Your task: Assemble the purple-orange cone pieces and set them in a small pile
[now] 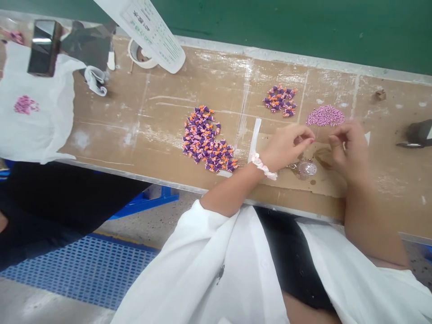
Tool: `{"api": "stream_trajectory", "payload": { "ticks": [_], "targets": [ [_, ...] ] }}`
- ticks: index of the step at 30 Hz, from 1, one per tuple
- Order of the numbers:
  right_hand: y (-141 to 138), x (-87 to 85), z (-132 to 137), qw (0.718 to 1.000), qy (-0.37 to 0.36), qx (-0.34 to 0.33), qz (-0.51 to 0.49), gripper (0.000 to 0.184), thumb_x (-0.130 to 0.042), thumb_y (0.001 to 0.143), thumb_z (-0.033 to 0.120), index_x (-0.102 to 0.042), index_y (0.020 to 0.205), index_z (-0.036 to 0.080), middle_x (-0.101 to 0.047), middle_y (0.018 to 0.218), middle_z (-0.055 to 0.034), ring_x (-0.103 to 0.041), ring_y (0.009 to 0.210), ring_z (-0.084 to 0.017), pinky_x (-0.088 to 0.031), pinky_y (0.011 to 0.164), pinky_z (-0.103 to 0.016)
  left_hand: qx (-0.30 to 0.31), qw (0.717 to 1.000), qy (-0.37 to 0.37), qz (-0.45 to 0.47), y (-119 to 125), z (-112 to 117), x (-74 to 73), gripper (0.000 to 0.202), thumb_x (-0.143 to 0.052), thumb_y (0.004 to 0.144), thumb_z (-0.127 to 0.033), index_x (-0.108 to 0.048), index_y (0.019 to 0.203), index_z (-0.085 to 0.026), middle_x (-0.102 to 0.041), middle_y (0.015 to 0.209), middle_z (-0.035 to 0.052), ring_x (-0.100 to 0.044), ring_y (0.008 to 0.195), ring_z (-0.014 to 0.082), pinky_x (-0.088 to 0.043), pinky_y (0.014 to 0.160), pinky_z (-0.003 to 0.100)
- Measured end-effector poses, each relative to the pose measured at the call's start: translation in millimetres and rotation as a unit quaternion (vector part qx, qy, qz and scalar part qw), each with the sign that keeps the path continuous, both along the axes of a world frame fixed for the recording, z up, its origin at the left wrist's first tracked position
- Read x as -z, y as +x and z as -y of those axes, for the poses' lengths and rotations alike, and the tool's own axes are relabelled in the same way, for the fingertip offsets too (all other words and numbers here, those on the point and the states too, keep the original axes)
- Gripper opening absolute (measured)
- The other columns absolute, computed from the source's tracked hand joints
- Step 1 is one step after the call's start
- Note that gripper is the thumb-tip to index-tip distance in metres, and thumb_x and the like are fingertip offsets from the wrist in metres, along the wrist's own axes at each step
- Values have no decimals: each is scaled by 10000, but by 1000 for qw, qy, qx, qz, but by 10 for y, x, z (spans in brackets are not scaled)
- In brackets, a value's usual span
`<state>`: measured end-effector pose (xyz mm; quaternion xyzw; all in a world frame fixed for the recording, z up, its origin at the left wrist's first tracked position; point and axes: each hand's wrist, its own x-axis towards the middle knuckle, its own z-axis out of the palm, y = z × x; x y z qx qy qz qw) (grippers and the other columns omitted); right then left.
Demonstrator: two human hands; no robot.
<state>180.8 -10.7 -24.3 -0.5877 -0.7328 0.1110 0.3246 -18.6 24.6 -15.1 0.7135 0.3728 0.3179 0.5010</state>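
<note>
My left hand [288, 143], with a pale scrunchie [263, 166] at its wrist, is closed in a pinch over the cardboard. Something tiny and pinkish shows at its fingertips, too small to name. Just to the right, my right hand [351, 150] has its thumb and forefinger pinched together; motion softens it, and anything held there is hidden. Beyond both hands lies a heap of tiny pink pieces [325, 116]. Below them, a glossy transparent blob [308, 168] sits on the work surface. Small purple-and-orange figures form a smaller group [280, 101] and a larger pile [207, 141] to the left.
A large white bottle [151, 36] leans in over a tape roll [143, 55]. At far left a dark phone [43, 47] rests on white cloth [50, 130] bearing pink bits. A black object [418, 134] stands at right. Another person's dark-clothed leg [67, 198] is at left.
</note>
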Motion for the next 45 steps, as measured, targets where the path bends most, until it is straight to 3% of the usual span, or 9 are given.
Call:
{"api": "stream_trajectory", "payload": {
  "ticks": [3,6,12,19,24,27,31,38,45],
  "targets": [
    [-72,-108,110,998,29,-38,-34,87,-487,920,310,-475,875,237,-524,839,-20,-516,771,-151,-416,676,-324,58,989,-110,80,21,41,-29,172,-572,869,-296,-636,868,-136,-649,811,4,-555,707,71,-453,705,237],
    [-137,-148,165,995,40,-75,-46,62,-515,914,287,-494,886,237,-535,837,-13,-517,754,-142,-414,665,-315,86,973,-167,134,39,45,-18,251,-618,839,-371,-631,851,-121,-641,795,8,-560,733,69,-455,714,226],
    [-165,-207,186,994,49,-95,-32,32,-551,893,215,-527,886,235,-557,833,-14,-529,742,-138,-420,651,-308,107,957,-210,171,39,11,28,409,-685,754,-514,-641,815,-112,-637,766,6,-557,729,62,-457,723,224],
    [-222,-206,227,985,83,-85,-125,132,-670,814,209,-619,921,268,-614,796,-1,-569,714,-150,-449,623,-316,126,948,-227,184,42,41,-16,323,-637,816,-464,-581,815,-146,-619,802,3,-568,750,63,-474,714,223],
    [-367,-170,272,950,134,-37,-280,290,-725,727,119,-626,955,266,-624,835,3,-607,738,-137,-482,633,-303,133,961,-168,177,73,103,-37,212,-507,914,-382,-557,910,-175,-619,923,20,-588,859,87,-482,739,227],
    [-412,-185,294,940,135,-39,-311,314,-714,698,56,-617,931,243,-630,843,-8,-624,761,-136,-503,654,-299,119,978,-100,136,83,142,-45,214,-447,943,-375,-557,967,-193,-637,984,29,-595,869,99,-484,719,236],
    [-415,-210,303,938,157,-34,-306,304,-705,677,36,-604,893,224,-627,824,-11,-622,736,-133,-503,640,-300,104,987,1,121,83,181,-69,241,-409,962,-388,-550,976,-193,-643,973,35,-589,841,107,-492,740,252],
    [-418,-259,317,946,175,-25,-273,289,-693,672,51,-572,862,233,-614,801,-3,-606,692,-135,-485,580,-295,97,995,29,16,85,238,-113,287,-336,988,-386,-562,1070,-229,-648,1037,45,-615,946,123,-508,850,275],
    [-410,-251,319,952,175,-16,-250,254,-686,684,93,-558,841,248,-603,775,7,-601,676,-139,-470,561,-298,78,982,167,-29,107,265,-29,365,-274,996,-340,-618,1084,-254,-679,1052,50,-608,1062,145,-473,978,312]
  ]
}}
